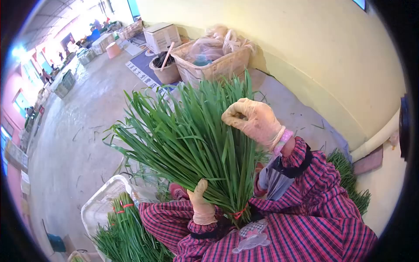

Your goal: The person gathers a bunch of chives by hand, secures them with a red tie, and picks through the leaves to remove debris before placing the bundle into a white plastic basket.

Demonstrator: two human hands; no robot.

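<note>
A large bunch of long green leaves (196, 139) fans upward over my lap, tied near its base with a red band (238, 213). My left hand (202, 201), in a pale glove, is wrapped round the lower left side of the bunch. At the upper right of the leaves is my right hand (253, 121), also gloved, its fingers curled and thumb and fingertips together. Whether a leaf is pinched there is too small to tell.
A white basket (94, 201) with tied green bunches stands at lower left. More greens (345, 174) lie at right. By the wall (314, 48) are a crate with plastic bags (214, 70), a bucket (166, 73) and a box (161, 37). Distant people are at far left.
</note>
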